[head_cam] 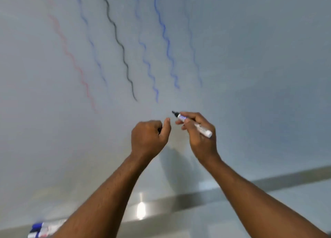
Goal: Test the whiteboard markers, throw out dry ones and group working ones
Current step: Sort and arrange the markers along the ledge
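Far down and to the left of both hands, at the picture's lower left corner, a few markers with blue caps [38, 229] lie together on the ledge [179, 200] that runs along the foot of the whiteboard [259, 76]; they are blurred, and the left forearm crosses just beside them. Above the hands the board carries wavy test lines: a faint red line [71, 58] farthest left, then a pale blue one [93, 46], a dark black line [123, 55], two stronger blue lines [168, 46] and, furthest right, a very faint blue trace [194, 55]. All of them end above the hands.

The left hand [149, 138] is raised in front of the board with its fingers curled into the palm and the thumb up; something dark shows between thumb and fingers, but what it is cannot be told. It stands just beside the right hand without touching it.

The right hand [200, 135] pinches an uncapped marker [192, 123] between thumb and fingertips. The marker has a white barrel with a blue label, lies tilted, its dark tip [173, 112] pointing up and left toward the board, its white butt end down and right over the hand. The tip sits close to the board, below the lines; whether it touches cannot be told. The hands cast a soft shadow on the board beneath them.
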Motion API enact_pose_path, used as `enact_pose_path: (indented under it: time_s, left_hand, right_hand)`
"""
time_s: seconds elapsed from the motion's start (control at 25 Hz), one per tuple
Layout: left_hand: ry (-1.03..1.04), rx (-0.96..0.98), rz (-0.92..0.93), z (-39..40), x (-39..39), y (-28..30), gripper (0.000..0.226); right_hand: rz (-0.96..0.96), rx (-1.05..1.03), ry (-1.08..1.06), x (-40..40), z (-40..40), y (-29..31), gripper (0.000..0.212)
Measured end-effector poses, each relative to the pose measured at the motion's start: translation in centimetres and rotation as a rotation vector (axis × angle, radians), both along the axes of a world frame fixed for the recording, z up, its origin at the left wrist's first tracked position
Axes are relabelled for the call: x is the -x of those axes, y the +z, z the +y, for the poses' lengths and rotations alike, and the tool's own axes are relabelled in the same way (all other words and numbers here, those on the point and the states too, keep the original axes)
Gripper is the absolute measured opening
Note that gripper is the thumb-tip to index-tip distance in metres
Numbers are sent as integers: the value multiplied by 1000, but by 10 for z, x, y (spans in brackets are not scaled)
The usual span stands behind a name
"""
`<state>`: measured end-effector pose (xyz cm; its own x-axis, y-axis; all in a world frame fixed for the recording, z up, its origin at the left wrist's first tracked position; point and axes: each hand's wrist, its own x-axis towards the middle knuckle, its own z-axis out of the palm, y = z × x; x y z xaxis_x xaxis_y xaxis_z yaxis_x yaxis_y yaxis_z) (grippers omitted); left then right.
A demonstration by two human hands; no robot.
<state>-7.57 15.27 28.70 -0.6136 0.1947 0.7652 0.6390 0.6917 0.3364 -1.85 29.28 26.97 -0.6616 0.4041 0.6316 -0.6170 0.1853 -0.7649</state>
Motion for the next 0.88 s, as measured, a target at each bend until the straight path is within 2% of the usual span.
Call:
enact_pose_path:
  time_s: [0.12, 0.2, 0.32, 0.48, 0.56, 0.76, 0.88]
  left_hand:
    - [16, 50, 331, 6, 14, 121, 54]
    - [28, 51, 533, 10, 16, 194, 54]
    - [98, 178, 723, 11, 12, 281, 54]
    - [212, 516, 609, 21, 6, 344, 58]
    - [215, 610, 542, 33, 6, 357, 62]
    - [346, 734, 405, 54, 15, 358, 65]
    - [357, 685, 395, 57, 15, 360, 64]
  right_hand:
    - [194, -104, -102, 18, 25, 109, 19]
    - [257, -161, -149, 25, 41, 170, 18]
    - [328, -257, -258, 29, 58, 243, 13]
    - [409, -402, -405, 30, 74, 313, 4]
    - [417, -432, -437, 30, 77, 340, 9]
    - [432, -402, -448, 35, 79, 389, 16]
    - [446, -459, -446, 40, 76, 412, 24]
